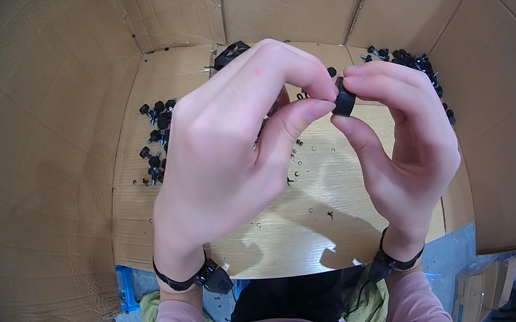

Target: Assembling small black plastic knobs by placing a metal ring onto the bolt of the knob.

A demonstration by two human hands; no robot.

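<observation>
Both my hands are raised together over a cardboard-lined work surface (302,223). A small black round knob (344,98) is pinched between them. My left hand (232,150) touches it with thumb and forefinger from the left. My right hand (404,144) grips it from the right between thumb and fingers. Both wrists wear black bands. Much of the knob is hidden by my fingertips.
A pile of black knobs with short metal studs (156,137) lies at the left of the surface, another pile (411,64) at the far right corner. Tiny rings and clips (301,168) are scattered mid-surface. Tall cardboard walls (39,124) enclose the left, back and right.
</observation>
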